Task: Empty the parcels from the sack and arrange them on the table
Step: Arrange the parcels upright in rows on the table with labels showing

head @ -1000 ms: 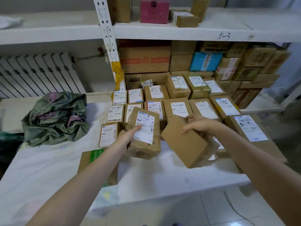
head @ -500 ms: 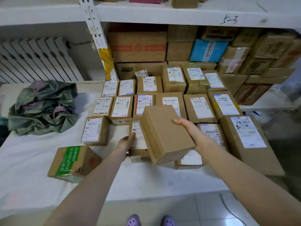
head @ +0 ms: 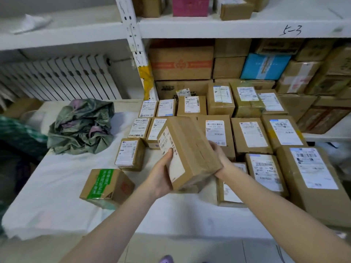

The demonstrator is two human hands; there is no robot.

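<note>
I hold one brown cardboard parcel (head: 191, 149) tilted above the white table (head: 57, 190), its labelled side turned left. My left hand (head: 162, 173) grips its left labelled face and my right hand (head: 218, 158) holds its right edge. Behind and to the right lie several labelled parcels in rows (head: 250, 133). A single small parcel (head: 130, 153) sits left of the held one. A box with green tape (head: 106, 186) lies near the table's front. The crumpled green sack (head: 81, 126) rests at the back left of the table.
White shelving (head: 228, 29) rises behind the table, packed with stacked cartons (head: 182, 61) and a blue box (head: 264, 66). A white radiator (head: 57, 78) stands at the back left. Tiled floor (head: 190, 251) shows below the table's front edge.
The plain brown parcel in my right hand has been turned so its label faces left, and my left hand has left the labelled parcel on the table and joined in gripping it.
</note>
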